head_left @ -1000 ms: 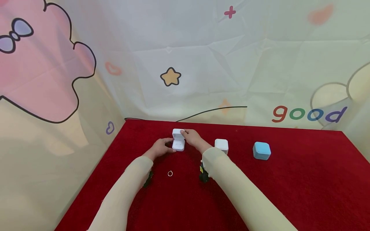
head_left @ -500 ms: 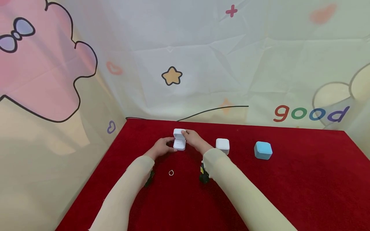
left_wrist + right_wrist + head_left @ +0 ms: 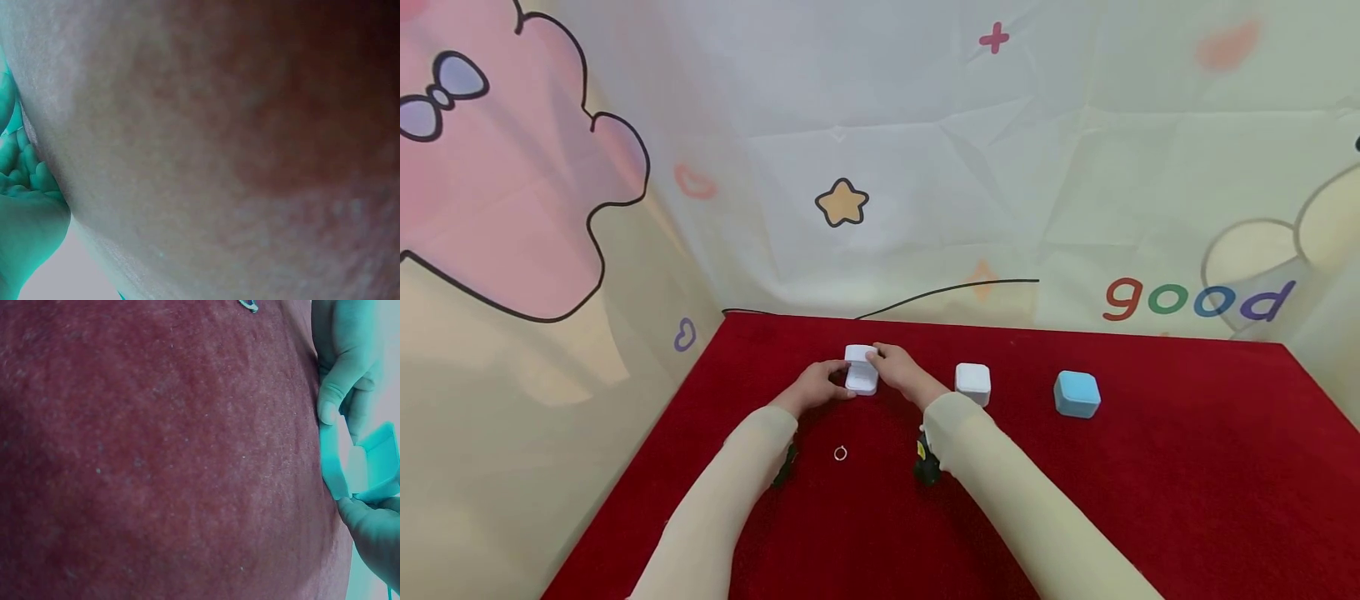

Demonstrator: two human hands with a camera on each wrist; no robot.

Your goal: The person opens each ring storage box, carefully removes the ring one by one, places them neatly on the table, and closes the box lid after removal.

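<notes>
Box (image 3: pixel 861 385) with Raised Lid (image 3: pixel 858 353) Sits Between Two Hands on Red Table (image 3: pixel 1195 467)

We look past two cream sleeves (image 3: pixel 1026 500) at a small white jewellery-style box near the far edge of the red-covered table, left of centre. The left hand (image 3: pixel 817 387) grips its base from the left side, thumb toward us and fingers spread to the back, clamped about the box. The right hand (image 3: pixel 898 365) pinches the lid at its right side, thumb on the front. The lid tilts up over the base, and we see the pale interior facing us.

In the right wrist view we find the same box, tinted turquoise and pushed to the edge of the picture, with fingers of both hands touching it. The left wrist view gives us mostly blurred cloth and a greenish strip of hand at its edge; we cannot tell from it what the fingers touch.

Nearer to us, between the forearms, a thin ring (image 3: pixel 840 453) lies flat on the cloth. To the right of the hands we count a second white box (image 3: pixel 973 380), partly hidden by the sleeve, and well beyond it a light-blue box (image 3: pixel 1077 393), both with lids down. A dark object (image 3: pixel 927 464) with a yellow mark shows beside the right wrist. Behind everything we see a printed backdrop (image 3: pixel 910 233) bearing an orange star (image 3: pixel 842 202) and the word "good" (image 3: pixel 1198 300).
</notes>
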